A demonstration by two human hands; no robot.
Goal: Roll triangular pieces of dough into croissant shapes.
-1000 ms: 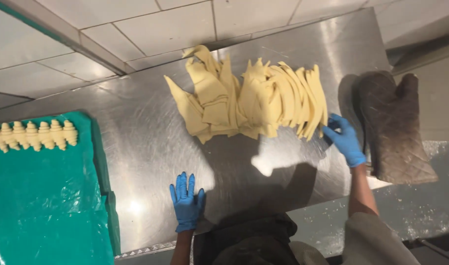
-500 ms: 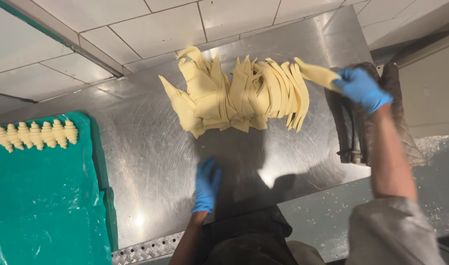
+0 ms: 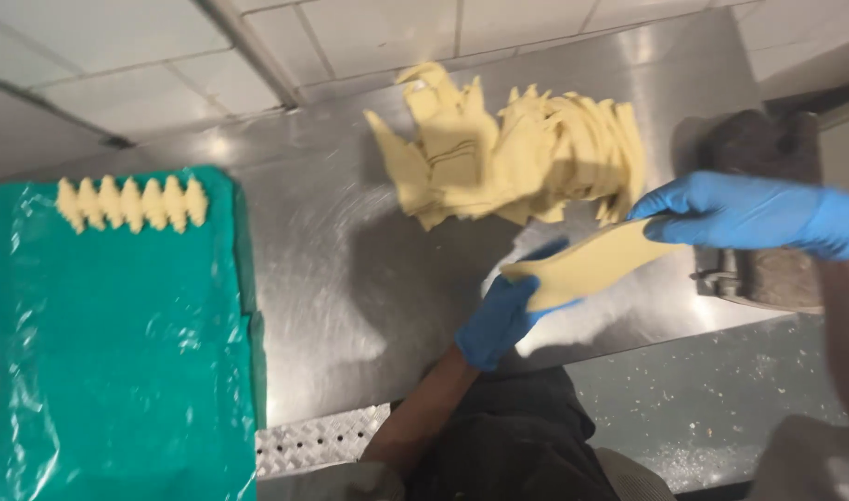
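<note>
Pale yellow and limp, a long triangular strip of raw dough (image 3: 587,264) hangs in the air between two hands in blue gloves, above the brushed stainless steel worktable (image 3: 350,306). The right hand (image 3: 754,213) pinches the strip's far end, fingers closed over it, while the left hand (image 3: 503,315) supports the near end from below, its fingers curled up around the edge. Just beyond the grip, further from the person, lies a loose heap of cut dough triangles (image 3: 508,153), ragged points sticking out on all sides; the held strip is apart from it. Behind the right hand, partly hidden by it, sits a dark oven mitt (image 3: 768,269) at the table's edge. Well away on the left-hand side of the grip, a teal tray covered with clear plastic film (image 3: 118,371) carries a short row of rolled dough pieces (image 3: 132,202) near its far edge. White wall tiles (image 3: 118,65) run behind the table.
</note>
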